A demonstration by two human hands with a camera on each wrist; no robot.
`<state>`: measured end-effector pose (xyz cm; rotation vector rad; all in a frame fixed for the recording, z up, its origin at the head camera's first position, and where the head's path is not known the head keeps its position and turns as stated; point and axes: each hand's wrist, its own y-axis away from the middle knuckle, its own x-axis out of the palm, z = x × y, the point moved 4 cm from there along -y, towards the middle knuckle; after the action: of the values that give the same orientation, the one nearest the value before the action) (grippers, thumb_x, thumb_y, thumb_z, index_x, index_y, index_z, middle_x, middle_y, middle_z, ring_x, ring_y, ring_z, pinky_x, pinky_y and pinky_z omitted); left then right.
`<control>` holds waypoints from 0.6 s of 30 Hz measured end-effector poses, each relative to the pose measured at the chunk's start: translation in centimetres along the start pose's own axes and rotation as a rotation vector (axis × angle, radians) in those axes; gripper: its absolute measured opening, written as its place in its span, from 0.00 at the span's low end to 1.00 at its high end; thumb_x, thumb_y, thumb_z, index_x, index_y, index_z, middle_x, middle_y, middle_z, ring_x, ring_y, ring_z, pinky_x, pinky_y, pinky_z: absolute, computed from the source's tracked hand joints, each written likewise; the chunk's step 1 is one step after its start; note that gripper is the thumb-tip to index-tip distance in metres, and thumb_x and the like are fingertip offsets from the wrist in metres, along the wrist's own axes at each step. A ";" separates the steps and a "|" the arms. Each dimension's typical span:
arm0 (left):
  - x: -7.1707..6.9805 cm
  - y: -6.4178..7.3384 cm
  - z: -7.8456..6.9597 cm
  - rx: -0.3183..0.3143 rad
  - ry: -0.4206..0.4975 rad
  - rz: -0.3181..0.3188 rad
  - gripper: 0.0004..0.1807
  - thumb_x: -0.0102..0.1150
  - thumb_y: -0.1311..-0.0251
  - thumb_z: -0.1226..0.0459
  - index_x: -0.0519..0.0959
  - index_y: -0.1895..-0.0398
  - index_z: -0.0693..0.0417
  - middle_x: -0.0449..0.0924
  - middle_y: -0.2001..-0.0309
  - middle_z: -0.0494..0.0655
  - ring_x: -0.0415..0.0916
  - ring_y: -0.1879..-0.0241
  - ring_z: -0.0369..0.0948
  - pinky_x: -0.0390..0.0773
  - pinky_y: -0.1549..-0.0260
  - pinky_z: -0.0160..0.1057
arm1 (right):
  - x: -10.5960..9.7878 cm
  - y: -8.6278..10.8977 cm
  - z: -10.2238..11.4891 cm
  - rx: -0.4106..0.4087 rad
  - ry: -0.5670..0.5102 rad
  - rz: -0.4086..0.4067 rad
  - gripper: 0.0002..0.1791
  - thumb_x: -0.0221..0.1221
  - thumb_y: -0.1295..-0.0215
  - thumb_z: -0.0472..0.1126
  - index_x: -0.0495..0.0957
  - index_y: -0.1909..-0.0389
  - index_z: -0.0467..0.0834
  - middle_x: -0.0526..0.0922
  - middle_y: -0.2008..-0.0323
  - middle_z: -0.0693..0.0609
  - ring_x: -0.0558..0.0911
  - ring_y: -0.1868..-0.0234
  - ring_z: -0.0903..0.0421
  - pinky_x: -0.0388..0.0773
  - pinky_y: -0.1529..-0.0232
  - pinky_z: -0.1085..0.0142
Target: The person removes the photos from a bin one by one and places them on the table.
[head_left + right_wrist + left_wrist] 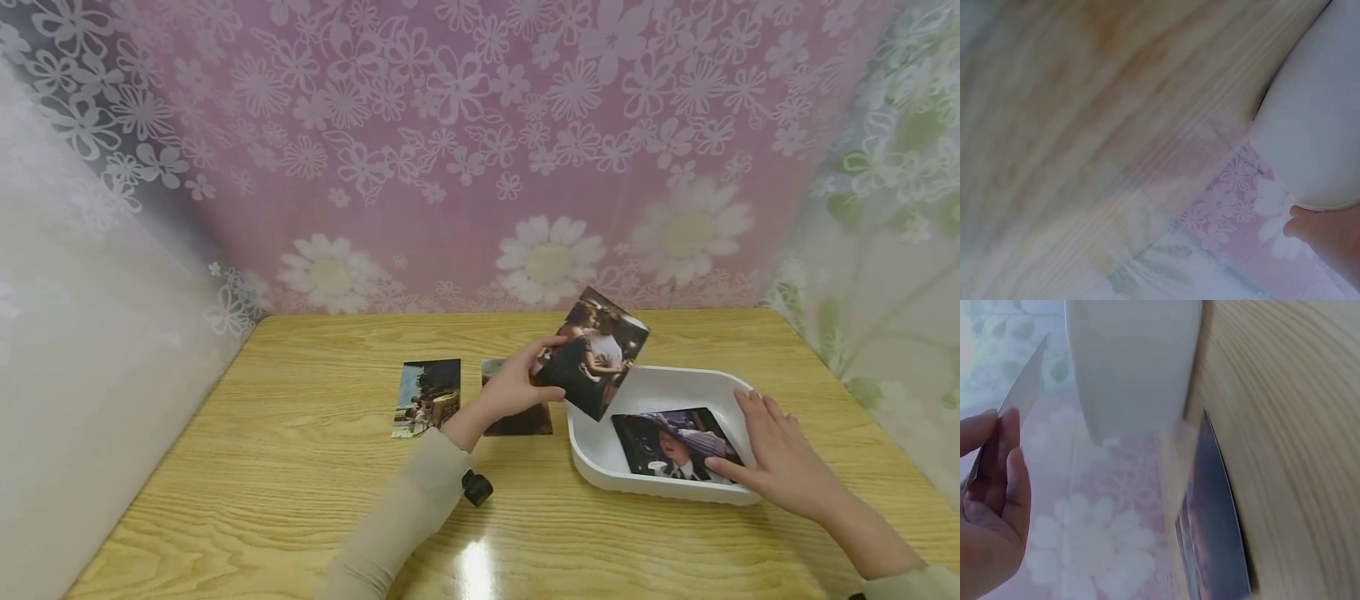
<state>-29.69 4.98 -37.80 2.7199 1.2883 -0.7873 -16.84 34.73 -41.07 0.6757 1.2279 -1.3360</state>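
My left hand pinches a photo card between thumb and fingers. The card shows a couple embracing and is held tilted above the left edge of a white plastic basket. In the left wrist view the same card is seen nearly edge-on. Inside the basket lies another photo card, picturing a person in a wide purple hat. My right hand rests at the basket's right rim with fingers extended, its thumb reaching in over that card's corner. In the right wrist view, fingertips are right at the rim.
Left of the basket, a dark photo card lies on the wooden table, partly hidden by my left hand. Farther left is a card with a blue-sky scene. Flowered curtains enclose the back and sides.
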 end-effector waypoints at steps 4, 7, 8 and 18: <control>-2.6 2.4 0.3 -0.060 0.010 -0.128 0.38 0.63 0.51 0.67 0.59 0.36 0.40 0.62 0.81 0.44 0.56 0.82 0.39 0.63 0.81 0.33 | 0.0 0.0 0.0 0.001 0.001 0.001 0.56 0.62 0.50 0.54 0.36 0.34 0.31 0.46 0.40 0.23 0.36 0.36 0.35 0.27 0.45 0.40; -4.0 4.1 1.4 -0.151 0.039 -0.198 0.40 0.63 0.51 0.67 0.57 0.35 0.37 0.58 0.82 0.44 0.53 0.83 0.40 0.61 0.80 0.35 | -0.1 0.0 -0.1 0.002 0.003 0.000 0.56 0.62 0.50 0.54 0.36 0.34 0.31 0.46 0.41 0.22 0.36 0.37 0.34 0.28 0.45 0.40; -4.5 4.6 1.8 -0.181 0.044 -0.220 0.40 0.64 0.51 0.67 0.57 0.35 0.36 0.57 0.82 0.44 0.52 0.83 0.41 0.61 0.80 0.36 | -0.1 -0.1 -0.1 0.003 0.002 0.000 0.56 0.62 0.50 0.54 0.36 0.34 0.31 0.46 0.41 0.22 0.36 0.37 0.34 0.28 0.45 0.39; -9.4 10.0 5.9 -0.341 0.115 -0.463 0.43 0.65 0.55 0.71 0.57 0.35 0.43 0.60 0.86 0.44 0.54 0.87 0.38 0.59 0.86 0.36 | 0.1 -0.1 -0.2 -0.012 -0.001 -0.007 0.56 0.62 0.51 0.53 0.37 0.34 0.30 0.47 0.41 0.23 0.38 0.37 0.32 0.26 0.44 0.42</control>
<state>-29.85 -9.75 -40.47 2.2557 1.9113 -0.3787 -17.02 34.83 -41.17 0.6631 1.2374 -1.3334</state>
